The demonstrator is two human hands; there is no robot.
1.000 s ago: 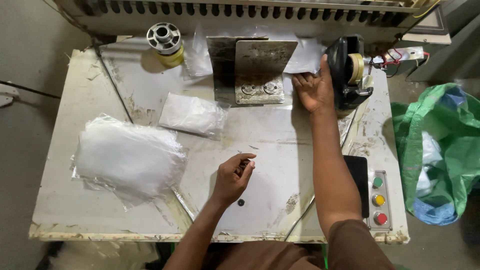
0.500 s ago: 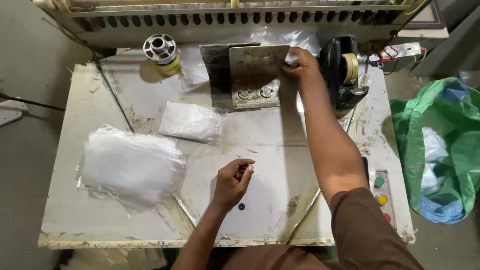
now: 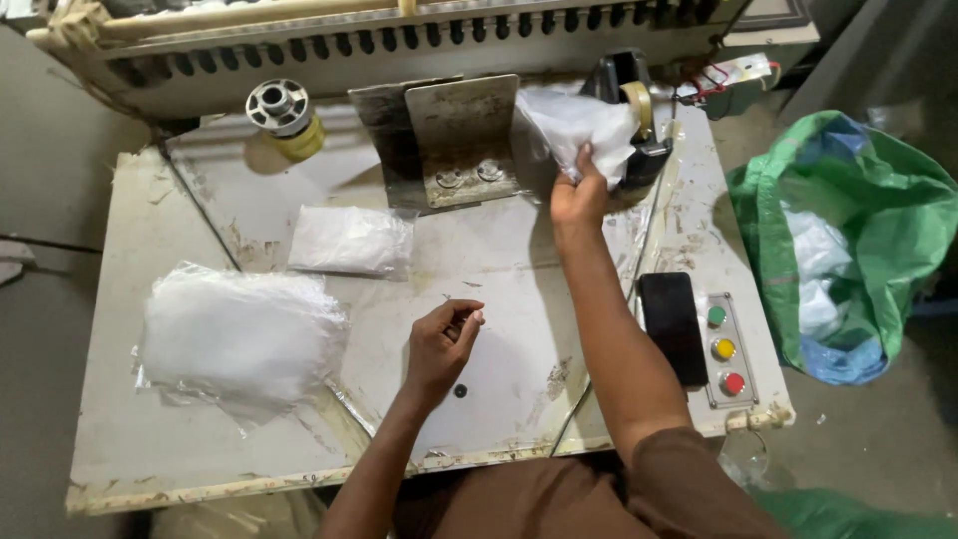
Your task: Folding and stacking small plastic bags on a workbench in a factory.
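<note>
White plastic bag (image 3: pixel 574 125) gripped by right hand (image 3: pixel 579 195) beside tape dispenser (image 3: pixel 634 110).

I'm working over a worn, scuffed white metal table (image 3: pixel 180 439). My right hand (image 3: pixel 577 195) grips a white plastic bag (image 3: pixel 574 125) near the far edge. Just left of that grip a bent metal plate (image 3: pixel 454 140) stands on the table. Just right of it sits a black tape dispenser (image 3: pixel 639 120). Further left lies a small filled clear bag (image 3: pixel 349 240), and beyond it a spool (image 3: pixel 281 115). Well left and nearer me lies a stack of clear bags (image 3: pixel 239 334). Right of the grip and nearer me lies a black phone (image 3: pixel 672 324), beside a panel of three buttons (image 3: pixel 723 349).
</note>
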